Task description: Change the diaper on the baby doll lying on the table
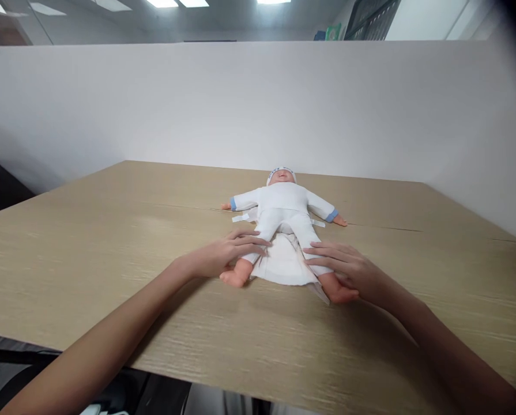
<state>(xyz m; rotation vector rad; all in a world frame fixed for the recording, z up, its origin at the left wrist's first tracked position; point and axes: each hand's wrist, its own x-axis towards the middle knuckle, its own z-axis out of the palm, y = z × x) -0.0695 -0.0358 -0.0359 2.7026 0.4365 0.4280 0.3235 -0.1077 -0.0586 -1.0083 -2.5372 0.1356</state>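
A baby doll [283, 199] in a white suit with blue cuffs lies on its back on the table, head away from me and legs spread toward me. Beneath its hips and between its legs an unfolded white diaper [286, 262] is spread flat, its tabs sticking out at both sides of the waist. My left hand [229, 252] rests over the doll's leg on the left, fingers stretched out across it. On the other leg lies my right hand [346, 265], fingers also extended and slightly apart. Both bare doll feet show below my hands.
The wide wooden table [110, 230] has a thin seam running across it near the doll's arms. Behind it stands a plain white partition [240, 104]. A dark object [0, 181] sits beyond the table's left edge.
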